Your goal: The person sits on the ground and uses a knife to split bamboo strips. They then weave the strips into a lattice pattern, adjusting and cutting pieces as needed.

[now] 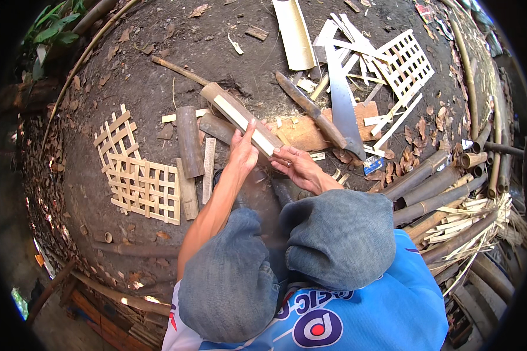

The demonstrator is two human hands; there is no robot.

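Observation:
A brown length of bamboo (209, 92) slants away from me to the upper left, and a pale flat bamboo strip (231, 111) lies along its upper side. My left hand (244, 151) is closed around its near part, the thumb on the strip. At the near end, my right hand (298, 167) pinches the bamboo and strip, its fingers partly hidden. Under them lies another bamboo piece (216, 127). Just to the right, a knife with a wooden handle (313, 111) rests across a wooden block (301, 133), beside a handsaw (344, 99).
Two woven bamboo lattices (143, 188) lie at the left, another lattice (405, 64) at the far right among loose strips. A split bamboo half (294, 35) lies ahead. Bamboo poles (430, 187) and shavings pile up at right. A short bamboo tube (190, 140) lies left of my hands.

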